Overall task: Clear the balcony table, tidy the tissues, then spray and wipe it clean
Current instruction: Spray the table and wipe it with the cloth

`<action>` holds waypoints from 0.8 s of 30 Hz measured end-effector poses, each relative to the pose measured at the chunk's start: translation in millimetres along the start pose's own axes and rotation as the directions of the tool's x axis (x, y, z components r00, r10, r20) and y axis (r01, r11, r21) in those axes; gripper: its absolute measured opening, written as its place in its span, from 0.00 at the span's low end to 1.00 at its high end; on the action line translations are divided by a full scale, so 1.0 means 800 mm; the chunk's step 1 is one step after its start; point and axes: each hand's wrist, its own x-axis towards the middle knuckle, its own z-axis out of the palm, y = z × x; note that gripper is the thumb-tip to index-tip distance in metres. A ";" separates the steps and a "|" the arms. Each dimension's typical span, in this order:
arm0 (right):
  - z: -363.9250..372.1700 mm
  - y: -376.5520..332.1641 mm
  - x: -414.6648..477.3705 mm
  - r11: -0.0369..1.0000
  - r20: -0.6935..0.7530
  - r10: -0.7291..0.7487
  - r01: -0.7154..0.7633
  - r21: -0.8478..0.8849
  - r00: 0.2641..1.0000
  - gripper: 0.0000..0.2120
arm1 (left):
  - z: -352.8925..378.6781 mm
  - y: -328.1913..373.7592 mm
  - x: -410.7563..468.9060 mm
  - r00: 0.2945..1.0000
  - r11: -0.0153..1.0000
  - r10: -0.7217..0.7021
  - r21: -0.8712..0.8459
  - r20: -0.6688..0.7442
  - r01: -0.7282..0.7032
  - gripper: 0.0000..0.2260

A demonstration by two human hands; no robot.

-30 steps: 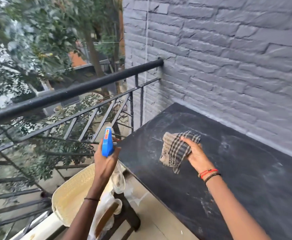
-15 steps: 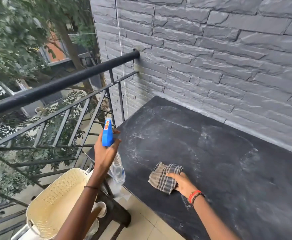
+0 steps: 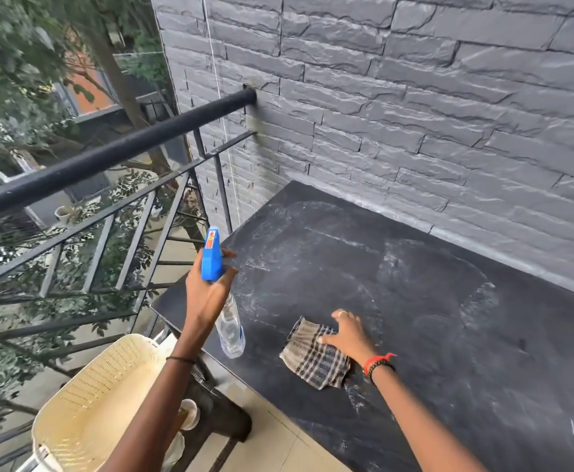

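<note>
Wiping is the step in hand — the right hand [image 3: 350, 333], fingers [image 3: 341, 315] spread flat, presses the checked cloth [image 3: 313, 359] on the dark bench [image 3: 449, 318] near its front edge. The left hand [image 3: 207, 294] grips the spray bottle [image 3: 212, 257] above the corner. Next, I'd say — sweep over the chalky streaks.

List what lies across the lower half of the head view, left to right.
Cream basket → spray bottle gripped by the left hand → checked cloth under the right hand → bare stretch of the table.
</note>
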 end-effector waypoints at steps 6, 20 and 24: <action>0.006 -0.015 0.022 0.969 0.208 -0.022 0.072 -0.237 0.978 0.40 | 0.014 -0.004 0.007 0.999 0.999 0.031 0.027 0.027 -0.032 0.13; 0.012 -0.019 0.030 0.990 0.323 -0.065 0.101 -0.096 0.944 0.17 | 0.062 -0.002 0.030 0.999 0.997 0.009 0.076 0.045 -0.013 0.13; 0.006 -0.015 0.027 0.993 0.339 -0.097 0.068 0.097 0.936 0.25 | 0.080 0.001 0.036 0.998 0.994 0.018 0.108 0.058 -0.024 0.11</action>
